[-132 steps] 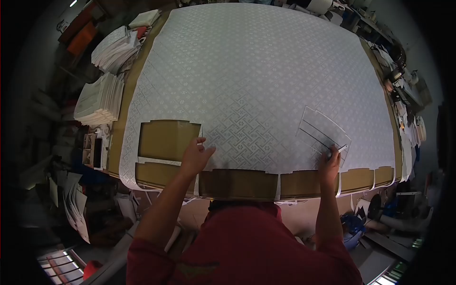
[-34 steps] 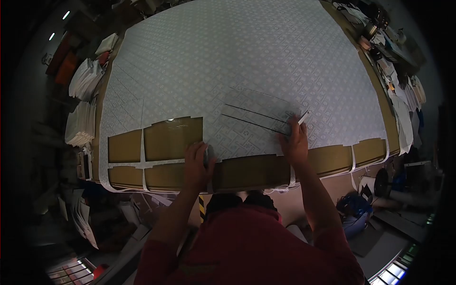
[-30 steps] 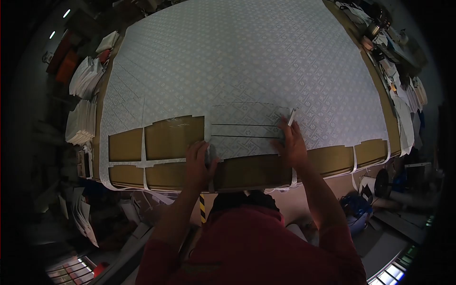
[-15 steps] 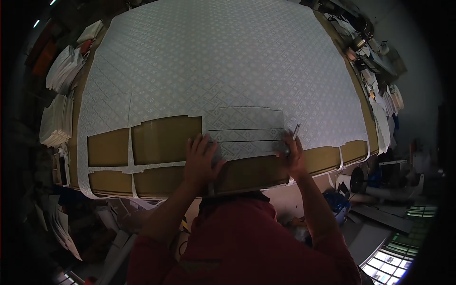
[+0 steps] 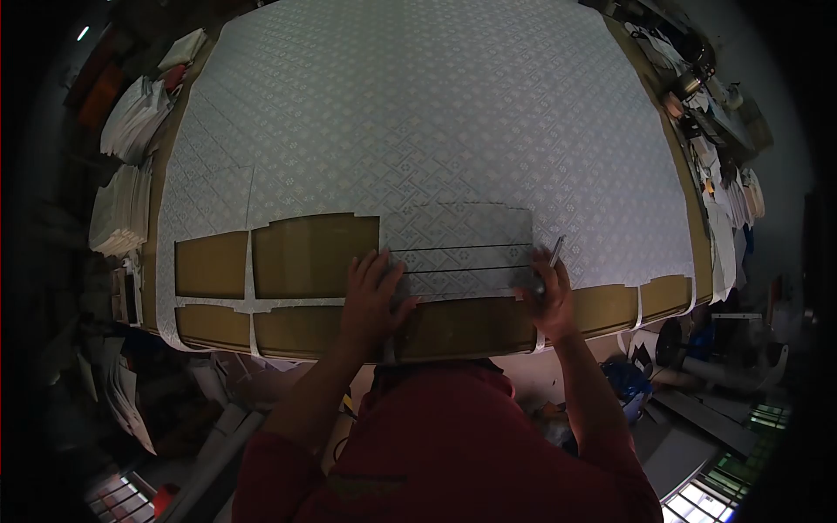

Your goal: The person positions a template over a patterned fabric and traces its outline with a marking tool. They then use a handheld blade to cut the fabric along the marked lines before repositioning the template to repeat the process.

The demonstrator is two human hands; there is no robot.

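Observation:
A pale fabric (image 5: 418, 131) with a woven geometric and floral pattern covers the big table. On its near edge lies a see-through template (image 5: 458, 228), crossed by thin dark lines. My left hand (image 5: 373, 295) rests on the template's lower left corner, fingers spread and flat. At the opposite end, my right hand (image 5: 551, 296) touches the template's right edge with its thumb and fingertips. A slim silver pen (image 5: 557, 251) sticks up from between the right hand's fingers, its tip pointing away from the fabric.
Cut-out openings in the fabric bare the brown tabletop (image 5: 316, 257), with narrow fabric strips between them. Stacks of folded paper or cloth (image 5: 137, 120) line the left side. Tools and papers (image 5: 697, 113) crowd the right edge. A fan-like object (image 5: 670, 342) stands lower right.
The whole view has shifted slightly, placing the table and hands a little further right in the picture. Both hands keep their places at the template's ends, the pen still in my right hand.

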